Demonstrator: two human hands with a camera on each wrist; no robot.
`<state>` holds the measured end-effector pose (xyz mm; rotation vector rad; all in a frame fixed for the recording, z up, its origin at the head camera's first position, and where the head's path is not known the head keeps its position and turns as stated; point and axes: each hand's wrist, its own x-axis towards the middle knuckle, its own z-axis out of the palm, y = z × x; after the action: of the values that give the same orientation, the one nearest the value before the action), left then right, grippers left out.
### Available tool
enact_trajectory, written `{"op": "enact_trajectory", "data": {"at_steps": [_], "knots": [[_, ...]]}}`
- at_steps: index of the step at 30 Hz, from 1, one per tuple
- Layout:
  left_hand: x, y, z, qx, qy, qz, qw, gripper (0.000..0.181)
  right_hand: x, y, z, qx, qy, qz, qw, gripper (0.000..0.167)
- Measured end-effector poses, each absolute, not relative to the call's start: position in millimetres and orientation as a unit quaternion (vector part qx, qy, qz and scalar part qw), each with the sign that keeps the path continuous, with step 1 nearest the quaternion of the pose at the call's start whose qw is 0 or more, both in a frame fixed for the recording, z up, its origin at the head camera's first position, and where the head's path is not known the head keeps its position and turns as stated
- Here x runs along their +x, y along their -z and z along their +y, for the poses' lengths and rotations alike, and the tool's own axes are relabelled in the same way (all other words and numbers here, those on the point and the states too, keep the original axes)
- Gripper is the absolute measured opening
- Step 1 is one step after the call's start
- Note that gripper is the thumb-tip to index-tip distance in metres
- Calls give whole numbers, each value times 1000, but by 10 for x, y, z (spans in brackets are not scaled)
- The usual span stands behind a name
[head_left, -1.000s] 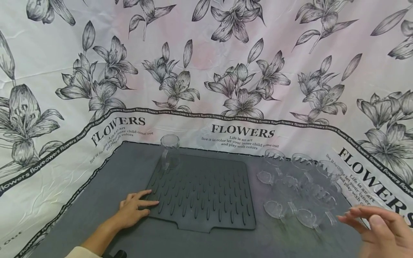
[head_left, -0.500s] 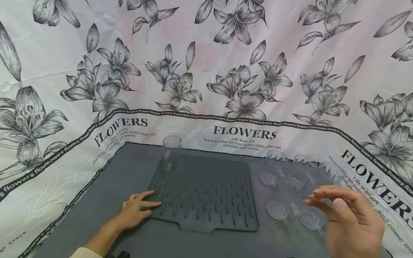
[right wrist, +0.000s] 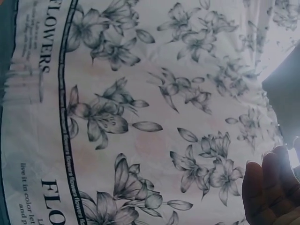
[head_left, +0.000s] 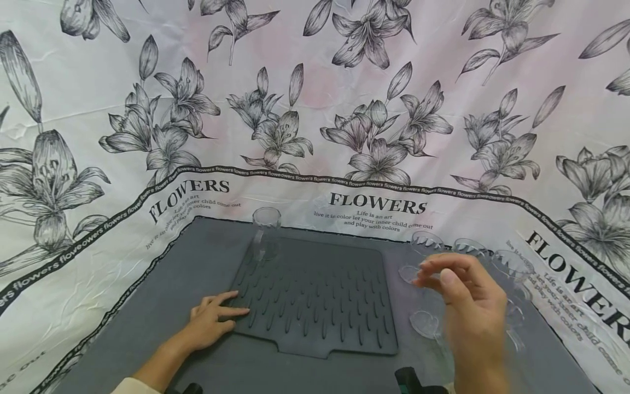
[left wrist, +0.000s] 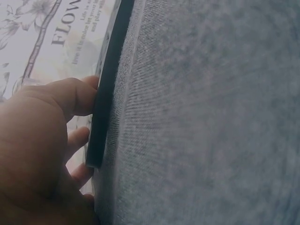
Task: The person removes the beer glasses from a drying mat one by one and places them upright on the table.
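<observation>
In the head view my left hand (head_left: 213,322) rests at the near left edge of a dark grey ridged mat (head_left: 315,306), index and middle fingers stretched over its rim. The left wrist view shows the thumb and fingers (left wrist: 77,98) against the mat's thick edge. On the mat's far left corner stands a clear mug (head_left: 267,232) with a handle. My right hand (head_left: 472,312) hovers at the right with fingers bent and nothing visible between them. Behind and around it are several clear cups; a near one (head_left: 424,324) shows left of the hand, others are partly hidden.
A grey table surface (head_left: 162,295) surrounds the mat. White flower-printed cloth (head_left: 315,126) hangs behind and along both sides. Farther clear cups (head_left: 427,242) stand by the back right edge. A dark strap-like piece (head_left: 407,378) shows beside the right wrist.
My right hand has swept left from the right border, across the clear cups toward the mat. The left hand stays at the mat's edge; the head view has shifted slightly.
</observation>
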<state>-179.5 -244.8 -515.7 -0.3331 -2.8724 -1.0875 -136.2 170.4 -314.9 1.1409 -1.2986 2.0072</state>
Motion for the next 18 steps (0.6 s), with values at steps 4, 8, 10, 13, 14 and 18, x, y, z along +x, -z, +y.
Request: {"op": "enact_trajectory", "data": {"at_steps": [4,8,10,13,14,18], "knots": [[-1805,5150,-2444,-103,353,-929,25,34,-1492,3170,1578,409,-716,-509,247,19],[-1807,5161,-2453,-101,350,-931,26,35,-1634,3219,1422,398,-696,-548,239,17],[-1803,5164,-2460,-99,347,-932,27,35,-1706,3249,1326,386,-689,-571,226,15],[-1798,5166,-2466,-98,347,-932,31,35,-1823,3300,1179,367,-681,-603,198,14],[-1798,5168,-2464,-99,348,-932,32,35,-1862,3321,1134,364,-678,-611,188,14],[-1803,5180,-2443,-103,356,-928,30,34,-2007,3426,985,353,-655,-650,154,15]]}}
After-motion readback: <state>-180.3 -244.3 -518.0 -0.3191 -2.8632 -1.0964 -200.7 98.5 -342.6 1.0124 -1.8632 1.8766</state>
